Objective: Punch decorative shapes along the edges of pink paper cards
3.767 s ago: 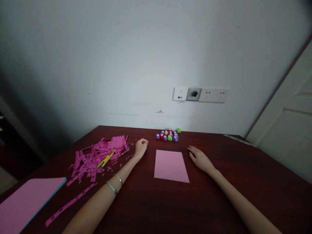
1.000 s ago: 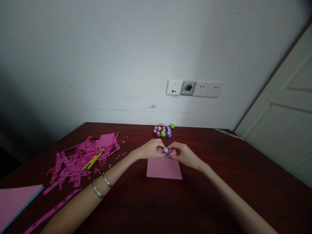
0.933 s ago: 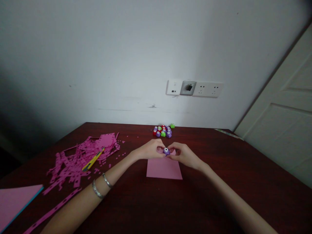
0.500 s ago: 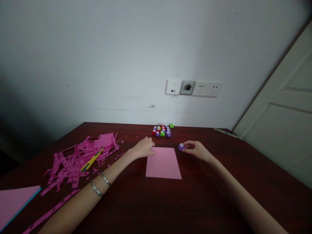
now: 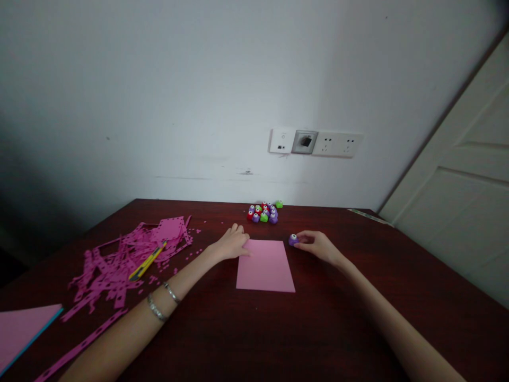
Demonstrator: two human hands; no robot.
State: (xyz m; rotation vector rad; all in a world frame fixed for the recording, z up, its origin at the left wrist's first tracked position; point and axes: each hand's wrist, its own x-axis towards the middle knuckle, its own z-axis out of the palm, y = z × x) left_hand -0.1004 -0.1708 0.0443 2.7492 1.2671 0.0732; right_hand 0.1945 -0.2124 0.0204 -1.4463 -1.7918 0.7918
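A pink sheet of paper (image 5: 266,270) lies flat on the dark reddish-brown table. My left hand (image 5: 231,244) rests at its far left corner, thumb on the paper and the other fingers stretched out beyond the edge. To the right of the far right corner, my right hand (image 5: 318,246) pinches a small purple craft punch (image 5: 293,240) with a white round top between thumb and fingers. The punch is down at table height, just apart from the sheet. Against the wall stands a cluster of similar punches (image 5: 264,217) in purple, red and green.
On the left lies a heap of punched pink paper scraps (image 5: 115,265) with a yellow utility knife (image 5: 148,261) on top. Tiny cut-outs are scattered beside it. A stack of pink and blue paper (image 5: 27,329) sits at the near left. A patterned strip (image 5: 369,216) lies far right.
The fingers of my left hand have lifted and spread slightly, with the thumb still on the paper. My right hand keeps its pinch on the punch. The whole view has shifted a little.
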